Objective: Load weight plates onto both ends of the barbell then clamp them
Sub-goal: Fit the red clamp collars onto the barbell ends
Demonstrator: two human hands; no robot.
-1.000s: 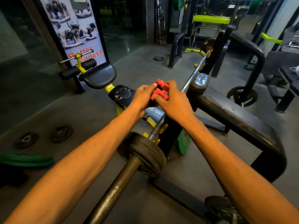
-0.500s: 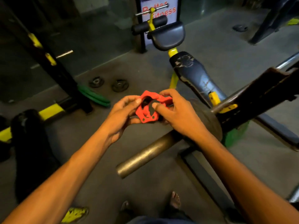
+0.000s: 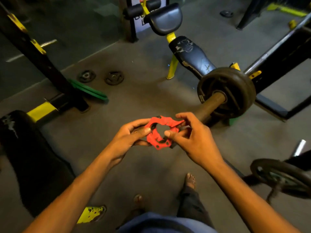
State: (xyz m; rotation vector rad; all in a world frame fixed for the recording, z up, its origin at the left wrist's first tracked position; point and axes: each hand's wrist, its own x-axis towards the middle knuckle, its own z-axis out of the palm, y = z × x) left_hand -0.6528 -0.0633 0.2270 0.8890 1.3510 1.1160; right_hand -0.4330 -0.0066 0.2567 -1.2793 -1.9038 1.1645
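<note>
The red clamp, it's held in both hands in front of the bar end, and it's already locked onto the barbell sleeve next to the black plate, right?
Not quite. The red clamp is held in both hands, left hand and right hand, but it is not on the barbell sleeve. The head view shows it off the bar, its centre hole empty, short of the black plate.

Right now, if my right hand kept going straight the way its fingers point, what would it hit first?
The right hand points left, toward the left hand. It already grips the red clamp, so it would press that into the left hand's fingers first.
</note>
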